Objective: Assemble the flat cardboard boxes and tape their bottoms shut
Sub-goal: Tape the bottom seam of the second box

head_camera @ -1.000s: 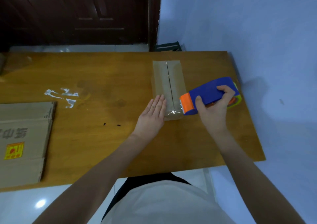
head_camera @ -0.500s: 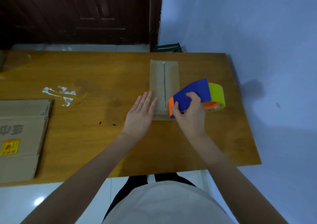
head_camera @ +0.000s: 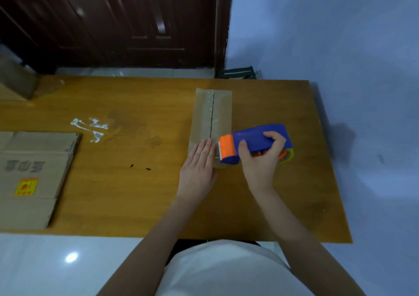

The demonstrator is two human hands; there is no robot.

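Wooden table [head_camera: 136,193]: box [head_camera: 204,114] near right edge, tape dispenser [head_camera: 256,141] beside.

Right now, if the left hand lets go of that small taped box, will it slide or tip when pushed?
The small box looks like thin cardboard, so probably light and likely to slide on the smooth table. It sits low and long, so tipping seems unlikely. The left hand lies flat on it, probably to steady it.

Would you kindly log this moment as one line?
left hand flat on box | right hand grips tape dispenser at near seam end | flat boxes waiting
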